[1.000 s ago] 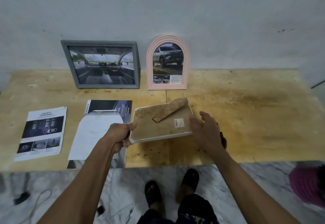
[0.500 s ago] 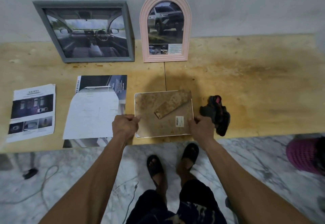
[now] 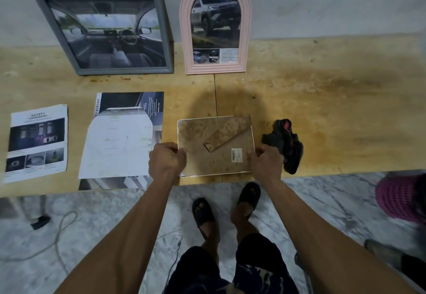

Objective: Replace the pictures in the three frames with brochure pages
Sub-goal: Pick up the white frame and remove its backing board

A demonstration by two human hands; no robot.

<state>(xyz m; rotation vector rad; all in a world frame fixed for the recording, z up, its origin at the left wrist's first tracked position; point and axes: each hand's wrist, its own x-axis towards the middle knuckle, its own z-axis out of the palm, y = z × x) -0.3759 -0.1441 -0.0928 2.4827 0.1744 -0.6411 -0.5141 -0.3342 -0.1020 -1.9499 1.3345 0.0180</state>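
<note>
Frames: 3 in view. Grey frame [image 3: 103, 30] and pink arched frame [image 3: 215, 26] stand at the back of the tabletop [image 3: 334, 109], leaning on the wall, each w/ a car brochure page inside (cabin shot in grey, SUV in pink), so 2 of 3 look done. Third frame [image 3: 215, 146] lies face-down near the front edge, brown backing up, its stand flap [image 3: 227, 133] angled across the back, barcode sticker near the right side. What pic is in it: can't tell, face is hidden.

Left hand [image 3: 167, 161] grips the frame's left edge, fingers curled round it; right hand [image 3: 266, 160] pinches the right edge near the bottom corner. Frame looks to be resting on or just above the tabletop.

Left to do, prob.: open the back, swap pic for a page, close, stand it up w/ the others.

Spare pages: "Safety" page [image 3: 36, 141] at far left; white sheet [image 3: 117, 143] on top of a brochure [image 3: 131, 104], just left of the frame. Dark cloth [image 3: 284, 143] just right of right hand.
</note>
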